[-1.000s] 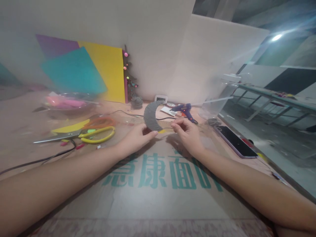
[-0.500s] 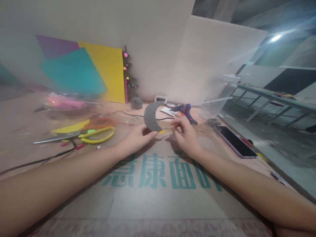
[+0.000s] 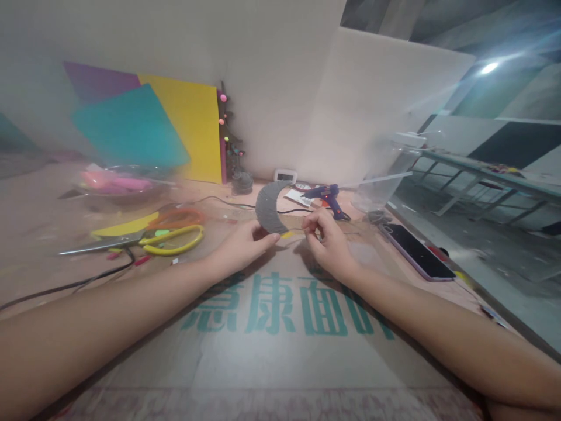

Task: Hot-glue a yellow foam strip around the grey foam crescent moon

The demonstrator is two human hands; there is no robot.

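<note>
A grey crescent shape point(image 3: 267, 207) stands upright between my hands, its surface lined as if wrapped in yarn. Thumb and fingers of my left hand point(image 3: 249, 241) grip it at its lower left edge. Just to the right, my right hand point(image 3: 326, 240) is closed in a pinch. A thin strand, like yarn, seems to run from the crescent's lower tip to those fingertips. Behind the crescent's lower end a small yellow scrap point(image 3: 287, 234) lies on the sheet printed with green characters point(image 3: 280, 362).
Yellow-handled scissors point(image 3: 175, 241) and small scraps lie at left, by a bowl point(image 3: 116, 181). Coloured sheets point(image 3: 131, 126) lean on the wall beside a small decorated tree point(image 3: 225, 140). A blue glue gun point(image 3: 331, 199) rests behind my right hand. A phone point(image 3: 418, 251) lies right.
My right hand has shifted very slightly, still pinched near the crescent. The left hand and the crescent have stayed in place.
</note>
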